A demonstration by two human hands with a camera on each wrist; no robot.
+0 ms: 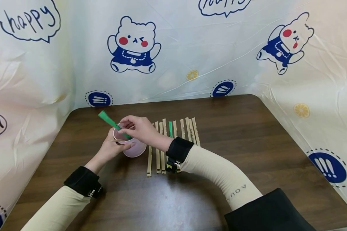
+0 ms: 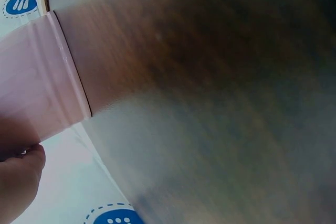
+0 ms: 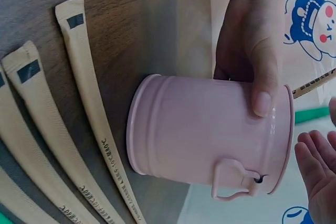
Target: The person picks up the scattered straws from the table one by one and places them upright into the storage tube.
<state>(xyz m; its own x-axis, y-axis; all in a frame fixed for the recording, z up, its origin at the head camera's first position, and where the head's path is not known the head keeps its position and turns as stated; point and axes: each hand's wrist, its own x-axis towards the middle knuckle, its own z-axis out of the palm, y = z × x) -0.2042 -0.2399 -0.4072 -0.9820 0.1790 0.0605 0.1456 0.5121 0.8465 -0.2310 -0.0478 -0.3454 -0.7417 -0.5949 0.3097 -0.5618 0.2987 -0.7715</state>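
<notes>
My left hand (image 1: 112, 146) grips a small pink bucket-shaped cup (image 3: 205, 129), its thumb along the side near the rim. The cup has a small side handle and is tilted in the head view. A green paper-wrapped straw (image 1: 107, 118) leans out over the rim, and a brown paper-wrapped straw (image 3: 315, 83) also sticks out of the mouth. At the mouth is my right hand (image 1: 140, 130), fingertips right beside the green straw. In the right wrist view its fingers (image 3: 315, 156) look extended and apart from the thumb. The straws' lower ends are hidden inside the cup.
Several brown paper-wrapped straws (image 1: 149, 163) lie in a row right of the cup, with another green straw (image 1: 170, 128) among them. My right forearm covers part of the row. A printed sheet (image 1: 176, 48) rises behind the brown wooden table (image 1: 237, 128).
</notes>
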